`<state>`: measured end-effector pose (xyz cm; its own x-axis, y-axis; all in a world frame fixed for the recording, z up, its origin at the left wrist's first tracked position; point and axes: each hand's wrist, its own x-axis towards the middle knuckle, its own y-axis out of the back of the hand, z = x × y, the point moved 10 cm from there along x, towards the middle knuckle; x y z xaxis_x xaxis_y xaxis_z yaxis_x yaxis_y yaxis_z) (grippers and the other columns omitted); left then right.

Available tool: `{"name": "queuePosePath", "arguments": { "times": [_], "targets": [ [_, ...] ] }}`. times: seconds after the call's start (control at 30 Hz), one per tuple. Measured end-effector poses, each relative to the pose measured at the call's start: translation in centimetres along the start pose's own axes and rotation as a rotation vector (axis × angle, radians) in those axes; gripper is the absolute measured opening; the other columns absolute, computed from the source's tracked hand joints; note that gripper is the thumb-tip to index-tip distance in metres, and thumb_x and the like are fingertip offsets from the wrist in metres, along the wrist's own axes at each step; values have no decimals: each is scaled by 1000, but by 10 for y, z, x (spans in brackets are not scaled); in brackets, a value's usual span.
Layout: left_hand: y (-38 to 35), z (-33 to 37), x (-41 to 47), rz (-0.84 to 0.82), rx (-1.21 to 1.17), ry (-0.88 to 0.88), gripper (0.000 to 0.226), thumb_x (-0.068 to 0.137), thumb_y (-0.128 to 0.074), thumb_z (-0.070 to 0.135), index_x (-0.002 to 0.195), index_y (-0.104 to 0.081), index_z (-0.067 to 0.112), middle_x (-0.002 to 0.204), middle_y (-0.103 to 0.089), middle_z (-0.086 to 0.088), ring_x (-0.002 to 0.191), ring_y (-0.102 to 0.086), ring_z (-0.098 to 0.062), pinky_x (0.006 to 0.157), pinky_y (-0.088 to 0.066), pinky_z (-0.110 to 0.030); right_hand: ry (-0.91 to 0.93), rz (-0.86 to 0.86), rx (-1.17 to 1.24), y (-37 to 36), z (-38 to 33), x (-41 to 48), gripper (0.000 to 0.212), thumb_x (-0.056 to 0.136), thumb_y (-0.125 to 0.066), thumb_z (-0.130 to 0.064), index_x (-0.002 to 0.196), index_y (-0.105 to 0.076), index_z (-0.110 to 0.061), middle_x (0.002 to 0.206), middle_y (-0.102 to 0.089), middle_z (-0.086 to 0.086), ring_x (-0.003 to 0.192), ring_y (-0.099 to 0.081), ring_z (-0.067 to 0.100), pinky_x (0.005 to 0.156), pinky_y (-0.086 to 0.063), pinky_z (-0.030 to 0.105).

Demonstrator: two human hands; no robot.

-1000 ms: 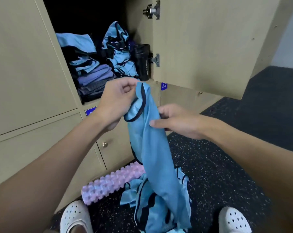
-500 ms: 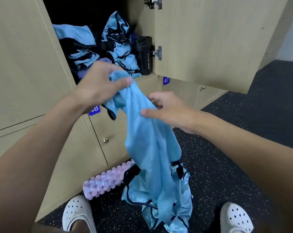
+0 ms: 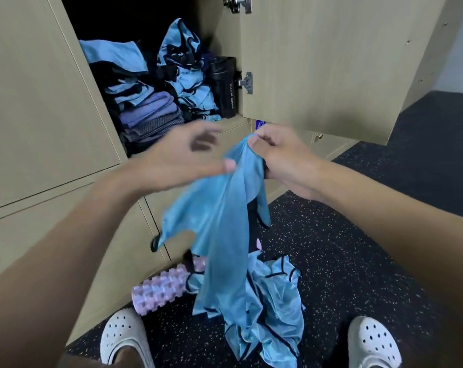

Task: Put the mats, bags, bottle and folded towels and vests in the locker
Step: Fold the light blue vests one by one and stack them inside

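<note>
Locker (image 3: 209, 22) with its door swung open, seen from above by a person standing close. Right hand (image 3: 280, 158) pinches the top edge of a blue vest (image 3: 225, 221) between thumb and fingers; the cloth hangs unfolded toward the floor (image 3: 357, 248). Left hand (image 3: 182, 160), blurred, is spread open beside the vest, thumb at the fabric, with no grip showing. Inside the locker are a folded stack (image 3: 150, 112) on the left, a blue bundle (image 3: 187, 75) in the middle, and a black bottle (image 3: 225, 86) on the right. Near the feet lie a heap (image 3: 272, 301) of loose vests and a pink roller (image 3: 161, 290). Much looks stowed, but the held vest and the heap seem left to fold and put away.
</note>
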<state>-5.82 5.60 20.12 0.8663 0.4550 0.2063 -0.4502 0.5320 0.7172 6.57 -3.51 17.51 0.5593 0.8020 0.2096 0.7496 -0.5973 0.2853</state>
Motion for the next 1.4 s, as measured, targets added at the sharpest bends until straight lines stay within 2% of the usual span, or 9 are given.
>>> {"name": "queuePosePath", "arguments": {
  "times": [0.13, 0.3, 0.43, 0.6, 0.73, 0.87, 1.0, 1.13, 1.4],
  "targets": [
    [-41, 3, 2, -38, -46, 10, 19, 85, -77, 14, 95, -71, -2, 89, -75, -20, 70, -65, -15, 71, -56, -30, 39, 100, 58, 9, -5, 4, 20, 101, -49, -18, 85, -60, -15, 85, -55, 8, 80, -50, 21, 71, -44, 39],
    [-15, 2, 7, 243, -370, 70, 15, 90, -70, 2, 76, -64, 3, 69, -73, -13, 56, -66, -22, 59, -61, -34, -5, 167, 69, 26, 4, 2, 8, 98, -56, -24, 104, -54, -19, 90, -55, 6, 79, -53, 16, 74, -53, 34],
    [9, 6, 8, 452, -487, 98, 8, 90, -68, 1, 86, -66, -5, 75, -72, -20, 49, -62, -17, 60, -60, -32, 84, 163, -59, 26, -3, -9, 34, 88, -70, -36, 107, -49, -17, 79, -49, -2, 67, -45, 8, 62, -40, 20],
    [24, 16, 9, 517, -574, 72, 13, 92, -65, 3, 80, -64, 2, 58, -69, -3, 46, -63, -13, 58, -58, -27, -44, -261, -388, -27, 30, -22, 22, 84, -76, -25, 95, -67, -10, 96, -71, 4, 89, -68, 21, 82, -56, 34],
    [36, -3, 8, 608, -634, 109, 2, 91, -63, 1, 89, -64, 2, 75, -72, -8, 67, -73, -19, 74, -63, -36, -46, -207, -322, -22, 26, -23, 22, 95, -63, -19, 73, -61, -15, 68, -60, -6, 59, -56, 4, 55, -43, 17],
    [3, -16, 13, 272, -449, 195, 45, 84, -79, 21, 122, -55, 21, 111, -70, -8, 103, -70, -22, 90, -59, -48, -67, -34, -66, -6, 15, -12, 17, 95, -62, -14, 91, -66, 2, 86, -68, 20, 72, -62, 22, 60, -51, 34],
    [-48, -4, 0, -60, -303, 185, 44, 81, -81, 20, 120, -61, 20, 96, -74, -8, 85, -69, -15, 84, -60, -45, -120, 89, 76, 3, 15, -5, 13, 94, -64, -16, 88, -58, -6, 82, -60, 17, 71, -58, 23, 63, -49, 37],
    [-42, 1, -3, 83, -389, 161, 22, 82, -78, 2, 100, -65, 5, 83, -75, -17, 66, -70, -21, 61, -62, -32, -164, 112, 188, 3, 18, -5, 15, 95, -61, -12, 99, -63, 3, 90, -66, 19, 77, -64, 27, 83, -56, 52],
    [8, -10, -1, 448, -608, 142, 16, 87, -73, 3, 99, -65, -3, 74, -74, -8, 60, -68, -16, 60, -60, -29, -121, -198, -12, -20, 22, -17, 33, 83, -77, -24, 110, -59, -22, 93, -66, 3, 85, -64, 13, 77, -49, 28]
  ]
}}
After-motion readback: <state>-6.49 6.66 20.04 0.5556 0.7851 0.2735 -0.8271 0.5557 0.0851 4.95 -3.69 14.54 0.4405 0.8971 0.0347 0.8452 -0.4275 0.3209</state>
